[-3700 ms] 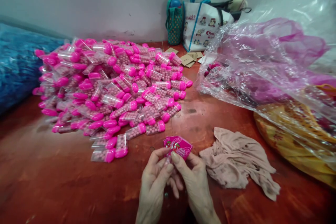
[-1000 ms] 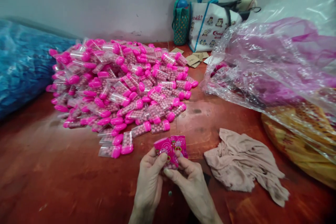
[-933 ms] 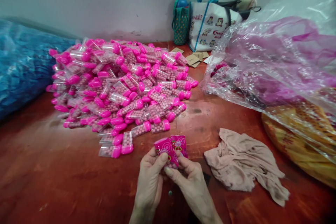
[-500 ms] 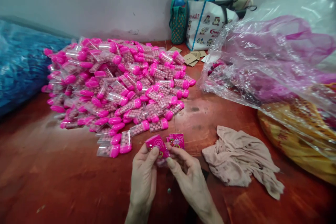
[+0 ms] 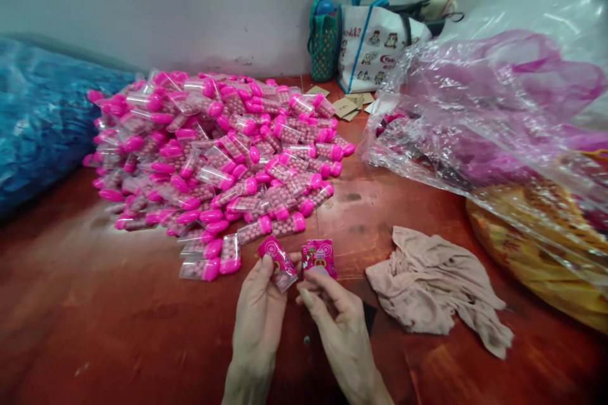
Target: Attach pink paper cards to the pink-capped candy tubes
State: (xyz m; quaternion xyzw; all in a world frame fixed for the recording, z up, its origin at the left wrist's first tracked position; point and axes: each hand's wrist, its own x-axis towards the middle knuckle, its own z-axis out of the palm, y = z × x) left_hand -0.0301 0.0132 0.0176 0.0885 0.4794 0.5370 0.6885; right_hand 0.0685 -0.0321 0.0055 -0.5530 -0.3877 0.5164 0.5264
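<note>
Between its thumb and fingers, my left hand (image 5: 259, 310) holds a small pink printed packet (image 5: 279, 261), tilted, with a clear lower end. My right hand (image 5: 339, 316) is just to the right, thumb and index finger apart, no longer on that packet. Close beyond its fingertips is a second pink printed packet (image 5: 319, 254) on the table; I cannot tell if the fingers touch it. A large heap of small clear bottles with pink caps (image 5: 213, 158), filled with pink beads, spreads beyond my hands.
The red-brown table (image 5: 118, 323) carries a crumpled beige cloth (image 5: 432, 285) at right. Behind it lie clear plastic sheeting (image 5: 451, 126) and a yellow bag (image 5: 527, 253). A blue bag (image 5: 42, 126) is at left. A white tote (image 5: 363, 50) and cardboard pieces (image 5: 346, 107) stand near the wall.
My right thumb and fingers have come off the held packet and moved slightly right. My left hand has turned the packet and shifted it a little left.
</note>
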